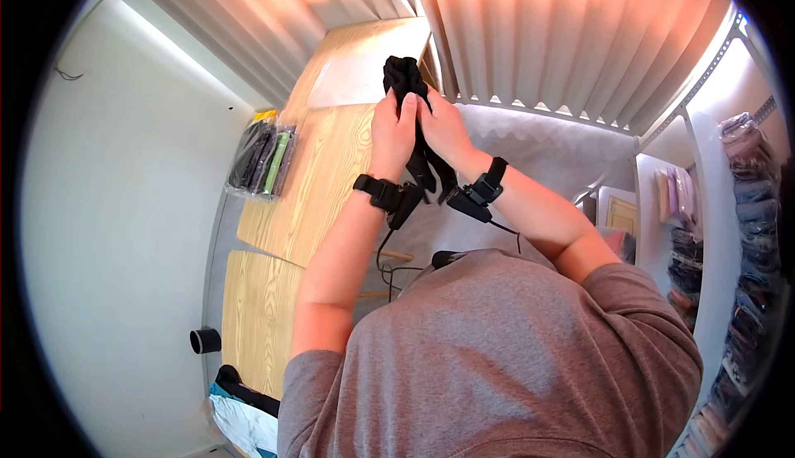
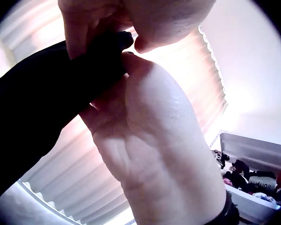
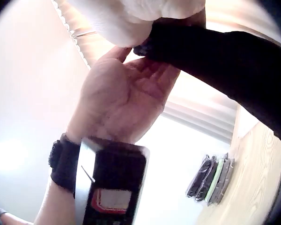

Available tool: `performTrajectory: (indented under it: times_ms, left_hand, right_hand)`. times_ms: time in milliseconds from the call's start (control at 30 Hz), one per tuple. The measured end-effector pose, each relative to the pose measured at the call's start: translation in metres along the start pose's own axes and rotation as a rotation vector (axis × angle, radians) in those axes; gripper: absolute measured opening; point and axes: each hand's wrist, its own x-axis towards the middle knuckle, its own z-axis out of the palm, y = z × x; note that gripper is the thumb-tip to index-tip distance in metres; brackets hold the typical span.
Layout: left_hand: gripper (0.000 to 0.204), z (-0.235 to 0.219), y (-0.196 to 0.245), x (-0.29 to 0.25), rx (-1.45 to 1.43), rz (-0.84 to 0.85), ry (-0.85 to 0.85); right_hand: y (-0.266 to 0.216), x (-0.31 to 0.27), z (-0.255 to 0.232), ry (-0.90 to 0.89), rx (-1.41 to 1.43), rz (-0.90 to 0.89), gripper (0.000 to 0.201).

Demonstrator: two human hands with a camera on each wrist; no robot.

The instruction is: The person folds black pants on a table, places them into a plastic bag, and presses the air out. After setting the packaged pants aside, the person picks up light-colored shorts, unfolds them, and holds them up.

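Note:
A black stretchy garment (image 1: 401, 70) is held up in front of me, its bunched top above the hands and two narrow, leg-like ends dangling below. My left hand (image 1: 392, 133) grips it from the left, thumb laid along the cloth. From the right, my right hand (image 1: 448, 132) grips the same bunched part, the two thumbs close together. In the left wrist view the dark garment (image 2: 42, 93) stretches away to the left from the fingers. The right wrist view has the garment (image 3: 225, 61) running off to the right. Fingertips are partly hidden in the folds.
A wooden table (image 1: 331, 172) stands at left, bearing clear-wrapped packs (image 1: 263, 160) of folded dark and green items. Pleated curtains (image 1: 563, 36) hang ahead. Shelves with bagged clothes (image 1: 749, 209) line the right side. A black cup-like object (image 1: 205, 341) and some cloth (image 1: 248, 417) are at lower left.

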Motion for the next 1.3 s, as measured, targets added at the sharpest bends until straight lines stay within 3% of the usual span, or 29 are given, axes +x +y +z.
performTrajectory:
  times_ms: [100,167,233,300,333,367,433,467,533,567,633,700,767,800,867,967,1033,1133,1233,1267,1300]
  left_hand:
    - [0.038,-0.004,-0.004,-0.003,-0.049,0.022,-0.077]
    - [0.046,-0.009,-0.008,-0.005,-0.251,-0.147,-0.113]
    - [0.048,-0.024,0.012,-0.005,-0.254,-0.164,-0.129]
    - [0.037,-0.049,0.034,-0.001,0.224,-0.114,-0.334]
    - [0.034,-0.058,0.043,0.008,0.134,-0.058,-0.291]
    - [0.044,-0.069,0.052,0.009,0.446,0.086,-0.25]
    - [0.057,-0.075,0.059,0.014,0.625,0.55,-0.235]
    - [0.057,-0.074,0.057,0.013,0.626,0.544,-0.236]
    - [0.065,-0.072,0.056,0.01,0.782,0.62,-0.394]
    - [0.065,-0.072,0.056,0.007,0.782,0.614,-0.4]
    - [0.063,-0.072,0.066,0.005,0.723,0.176,-0.607]
    - [0.054,-0.071,0.054,0.004,0.687,0.242,-0.555]
    - [0.043,-0.07,0.058,0.006,0.694,0.014,-0.644]
    - [0.036,-0.069,0.063,0.004,0.644,0.028,-0.601]
    - [0.037,-0.073,0.065,0.003,0.62,0.099,-0.57]
    - [0.039,-0.082,0.084,0.001,0.659,0.191,-0.469]
    - [0.041,-0.093,0.101,0.0,0.72,0.152,-0.449]
    - [0.038,-0.112,0.11,-0.001,0.722,0.252,-0.388]
    - [0.045,-0.131,0.134,-0.004,0.759,0.219,-0.345]
    - [0.045,-0.135,0.143,-0.003,0.804,0.199,-0.347]
    - [0.044,-0.142,0.147,-0.007,0.815,0.288,-0.284]
  right_hand:
    - [-0.003,-0.001,-0.008,-0.092,0.098,-0.092,0.043]
    - [0.0,0.002,-0.016,-0.141,-0.017,-0.132,0.05]
    - [0.003,0.009,-0.025,-0.171,0.012,-0.09,0.052]
    - [0.013,0.022,-0.035,-0.372,0.164,0.023,0.044]
    - [0.02,0.027,-0.033,-0.433,0.29,0.014,0.042]
    - [0.029,0.027,-0.034,-0.432,0.293,0.016,0.042]
    - [0.023,0.022,-0.037,-0.516,0.264,0.052,0.041]
    - [0.021,0.017,-0.037,-0.52,0.265,0.057,0.041]
    - [0.013,0.005,-0.034,-0.558,0.282,0.013,0.039]
    - [0.013,0.002,-0.032,-0.559,0.286,0.019,0.039]
    - [0.013,-0.003,-0.029,-0.624,0.237,-0.038,0.039]
    - [0.019,-0.006,-0.028,-0.625,0.256,-0.048,0.04]
    - [0.034,-0.008,-0.024,-0.571,0.294,-0.119,0.041]
    - [0.035,-0.01,-0.028,-0.568,0.299,-0.11,0.041]
    - [0.039,-0.015,-0.042,-0.508,0.178,-0.21,0.041]
    - [0.066,-0.03,-0.071,-0.417,0.183,-0.203,0.038]
    - [0.098,-0.044,-0.084,-0.492,0.061,-0.102,0.029]
    - [0.149,-0.077,-0.084,-0.563,-0.02,0.001,0.026]
    - [0.18,-0.102,-0.069,-0.531,-0.22,-0.037,0.036]
    - [0.186,-0.106,-0.061,-0.438,-0.258,-0.047,0.048]
    - [0.19,-0.108,-0.052,-0.347,-0.298,-0.059,0.06]
